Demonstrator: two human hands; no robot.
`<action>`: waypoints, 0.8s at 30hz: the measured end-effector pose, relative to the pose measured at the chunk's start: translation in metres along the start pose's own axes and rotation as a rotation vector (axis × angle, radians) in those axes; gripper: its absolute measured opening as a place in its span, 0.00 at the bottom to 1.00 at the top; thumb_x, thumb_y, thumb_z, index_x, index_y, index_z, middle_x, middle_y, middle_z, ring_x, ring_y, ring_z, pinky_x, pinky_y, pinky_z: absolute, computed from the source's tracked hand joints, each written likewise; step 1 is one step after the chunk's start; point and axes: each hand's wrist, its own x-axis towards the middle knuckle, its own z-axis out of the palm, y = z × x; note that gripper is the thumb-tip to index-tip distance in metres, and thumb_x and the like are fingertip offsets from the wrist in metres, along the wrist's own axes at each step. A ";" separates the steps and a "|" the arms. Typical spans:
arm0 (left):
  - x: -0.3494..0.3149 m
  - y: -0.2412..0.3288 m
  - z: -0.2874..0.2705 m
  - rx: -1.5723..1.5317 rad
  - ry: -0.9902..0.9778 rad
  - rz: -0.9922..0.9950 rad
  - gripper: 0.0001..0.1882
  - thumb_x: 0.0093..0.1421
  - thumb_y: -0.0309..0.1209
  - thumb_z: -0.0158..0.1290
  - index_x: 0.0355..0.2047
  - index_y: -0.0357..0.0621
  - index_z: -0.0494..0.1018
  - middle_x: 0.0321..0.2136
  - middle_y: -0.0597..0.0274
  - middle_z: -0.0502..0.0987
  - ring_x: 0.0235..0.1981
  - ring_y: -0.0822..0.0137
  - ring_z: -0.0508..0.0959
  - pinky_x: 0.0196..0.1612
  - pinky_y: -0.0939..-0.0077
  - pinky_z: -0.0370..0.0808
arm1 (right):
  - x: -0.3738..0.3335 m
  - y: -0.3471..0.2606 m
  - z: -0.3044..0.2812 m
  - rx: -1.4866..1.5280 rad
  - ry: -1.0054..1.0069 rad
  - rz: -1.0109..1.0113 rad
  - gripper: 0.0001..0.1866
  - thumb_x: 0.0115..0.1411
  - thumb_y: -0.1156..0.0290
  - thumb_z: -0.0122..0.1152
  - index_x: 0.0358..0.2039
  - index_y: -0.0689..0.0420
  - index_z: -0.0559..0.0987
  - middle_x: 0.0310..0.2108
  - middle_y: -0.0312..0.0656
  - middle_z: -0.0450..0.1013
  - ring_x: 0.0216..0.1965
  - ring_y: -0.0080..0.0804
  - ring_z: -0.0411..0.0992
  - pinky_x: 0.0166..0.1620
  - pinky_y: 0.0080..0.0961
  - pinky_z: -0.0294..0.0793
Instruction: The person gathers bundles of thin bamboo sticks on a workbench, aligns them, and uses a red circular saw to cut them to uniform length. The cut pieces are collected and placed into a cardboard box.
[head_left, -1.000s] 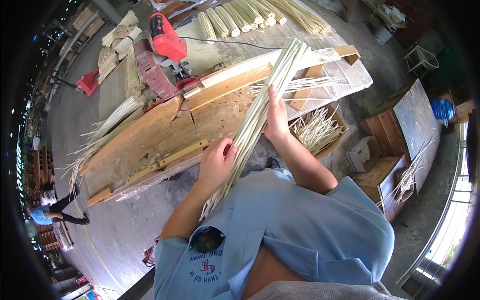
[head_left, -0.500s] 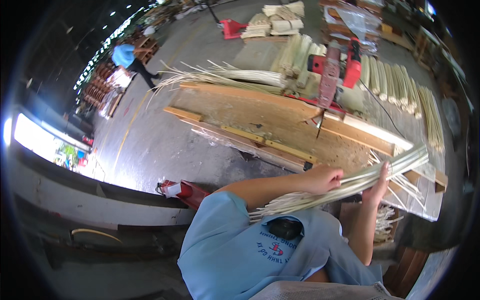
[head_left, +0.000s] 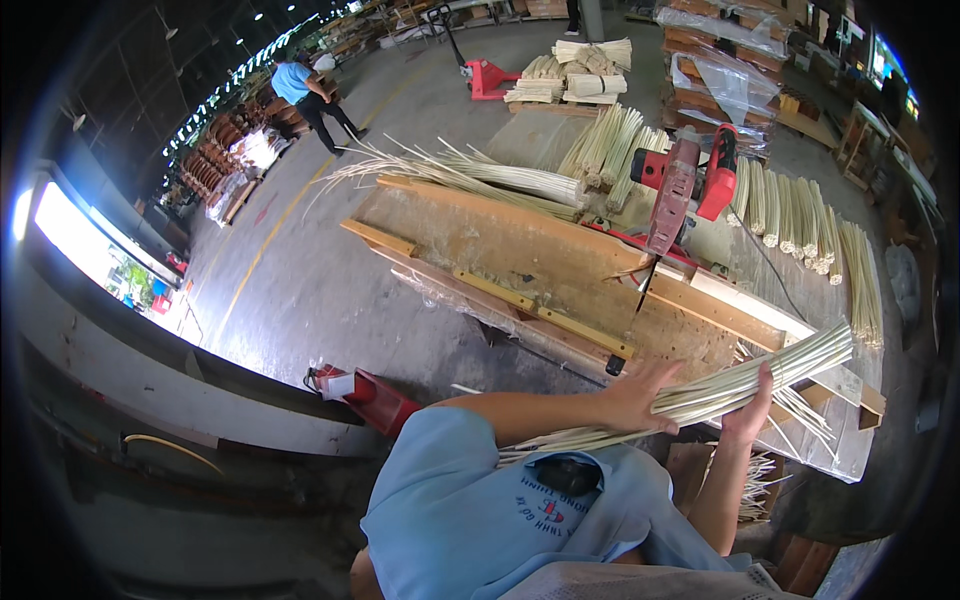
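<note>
Bundle [head_left: 775, 373]: gathered, held beside desk [head_left: 852, 445]
Left hand [head_left: 640, 398]: spread against bundle
Right hand [head_left: 748, 412]: clamped round bundle
Loose sticks [head_left: 803, 416]: left ungathered
Saw [head_left: 674, 195]: left untouched

Strand bundle [head_left: 715, 390] matt, wood-like; workbench [head_left: 530, 255] rough wood; saw handle [head_left: 719, 178] smooth plastic

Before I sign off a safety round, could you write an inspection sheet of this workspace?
Surface: wooden workbench, carrying a red power saw.
Job's things: bundle of pale strips, held in the right hand.
Clutter: loose strips near the bench's right end.
Hands: right hand gripping; left hand spread against the bundle.
Cables: dark cable running beside the saw.
Surroundings: co-worker at upper left; red pallet jack beyond the bench.
</note>
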 end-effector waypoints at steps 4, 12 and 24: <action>-0.001 -0.003 -0.011 -0.191 -0.315 -0.219 0.59 0.45 0.47 0.75 0.71 0.35 0.56 0.59 0.38 0.73 0.59 0.47 0.76 0.63 0.60 0.70 | -0.006 0.006 -0.001 0.021 -0.040 -0.006 0.22 0.68 0.56 0.61 0.51 0.62 0.75 0.38 0.44 0.76 0.40 0.36 0.77 0.43 0.35 0.80; 0.005 -0.020 -0.016 -0.182 -0.530 -0.299 0.55 0.43 0.45 0.74 0.67 0.32 0.61 0.58 0.40 0.76 0.58 0.53 0.77 0.62 0.63 0.71 | -0.018 0.006 0.014 0.081 0.054 -0.032 0.21 0.64 0.60 0.64 0.51 0.59 0.73 0.39 0.44 0.76 0.38 0.36 0.77 0.41 0.37 0.82; 0.008 -0.026 0.001 0.005 -0.389 -0.235 0.54 0.45 0.48 0.72 0.68 0.37 0.62 0.57 0.38 0.74 0.63 0.48 0.72 0.64 0.57 0.68 | -0.012 0.009 0.016 0.171 -0.108 -0.115 0.26 0.63 0.58 0.64 0.57 0.57 0.72 0.40 0.45 0.75 0.38 0.38 0.77 0.43 0.40 0.80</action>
